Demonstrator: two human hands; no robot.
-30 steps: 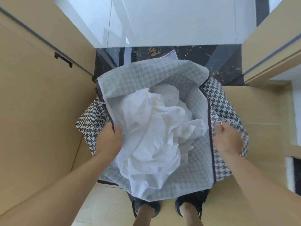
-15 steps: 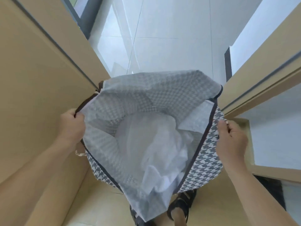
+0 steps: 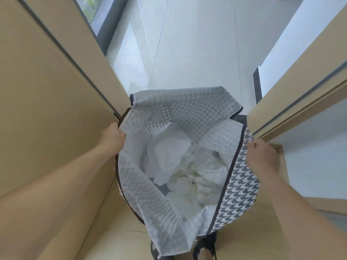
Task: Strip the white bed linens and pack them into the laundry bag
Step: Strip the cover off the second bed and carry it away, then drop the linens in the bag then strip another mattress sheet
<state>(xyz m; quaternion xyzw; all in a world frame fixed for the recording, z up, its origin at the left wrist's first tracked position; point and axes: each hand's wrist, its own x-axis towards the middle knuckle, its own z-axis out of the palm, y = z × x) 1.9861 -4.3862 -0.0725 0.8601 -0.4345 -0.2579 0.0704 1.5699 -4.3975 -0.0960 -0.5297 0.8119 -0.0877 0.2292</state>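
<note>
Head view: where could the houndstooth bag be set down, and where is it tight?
Free: the glossy white tiled floor ahead, between the tan wooden panels. Tight: the black-and-white houndstooth laundry bag, holding crumpled white linens, fills the gap between those panels, the left hand and right hand close to them.

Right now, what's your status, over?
Left hand and right hand gripping houndstooth laundry bag rim. White linens inside. Nothing blocking.

home hallway – glossy white floor tiles point(image 3: 187, 44), tan wooden doors point(image 3: 47, 91), window point(image 3: 88, 10)
</note>
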